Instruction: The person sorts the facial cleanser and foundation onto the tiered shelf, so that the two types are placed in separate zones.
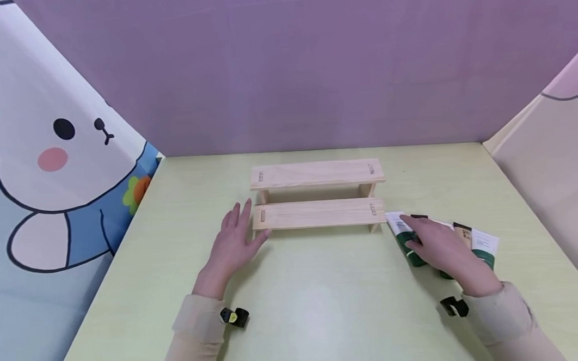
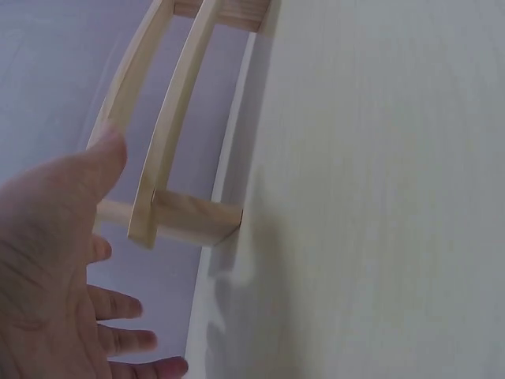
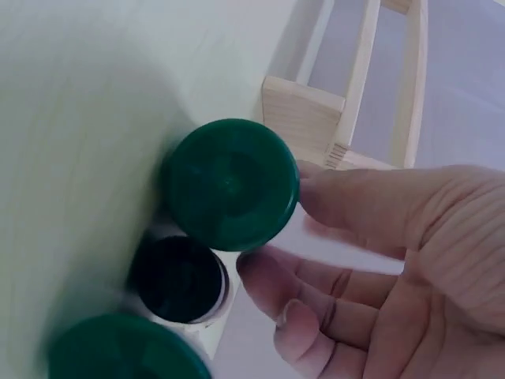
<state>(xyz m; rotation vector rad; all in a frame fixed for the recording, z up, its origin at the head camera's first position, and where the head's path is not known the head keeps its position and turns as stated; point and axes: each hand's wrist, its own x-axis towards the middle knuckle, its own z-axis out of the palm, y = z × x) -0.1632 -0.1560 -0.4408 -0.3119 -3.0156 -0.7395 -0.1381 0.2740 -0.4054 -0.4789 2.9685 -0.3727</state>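
A two-tier wooden rack [image 1: 318,214] stands mid-table. Beside its left end is my left hand [image 1: 231,249], holding nothing, its fingers spread and thumb apart; in the left wrist view the palm [image 2: 39,276] faces the rack's end. To the rack's right lies a white and green squeeze tube [image 1: 410,250]. My right hand [image 1: 442,249] is over it, thumb and index finger bent about it in a pinch. In the right wrist view its green cap [image 3: 233,185] faces the camera and partly hides the grip; the remaining fingers curl loosely.
More tubes lie close together under and beyond the right hand, including a white and green one [image 1: 485,245] and a brown one [image 1: 463,232]. A black cap [image 3: 181,278] and another green cap [image 3: 126,351] sit alongside. A purple backdrop [image 1: 312,70] borders the pale table's [image 1: 315,310] far edge.
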